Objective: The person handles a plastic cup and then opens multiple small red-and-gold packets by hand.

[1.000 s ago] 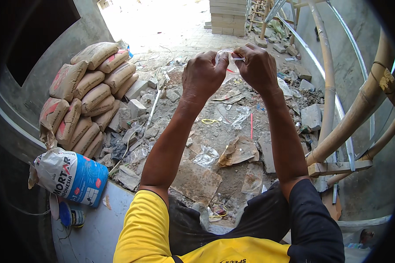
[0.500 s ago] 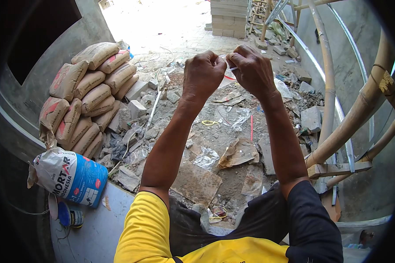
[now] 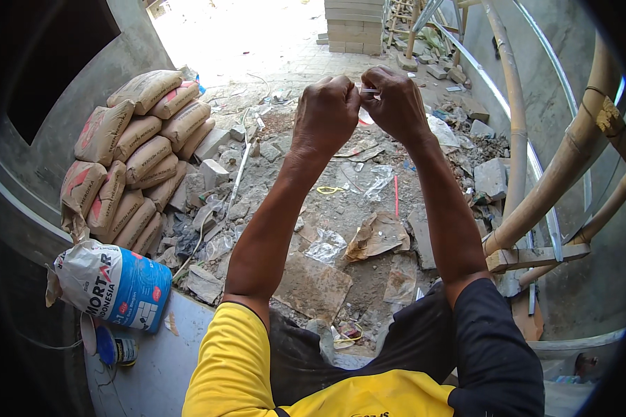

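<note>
I have the right hand (image 3: 394, 103) pinching a thin white strip (image 3: 371, 90) well to the right of the stack of sacks (image 3: 142, 149), with the left hand (image 3: 327, 115) curled closed between strip and stack, its fingertips hidden, so I can't tell what it grips. I'd judge the handwork to be under way and unfinished: the strip is taken up but not released, and the gap between the fists is too small for me to tell what's been done or how much remains.
</note>
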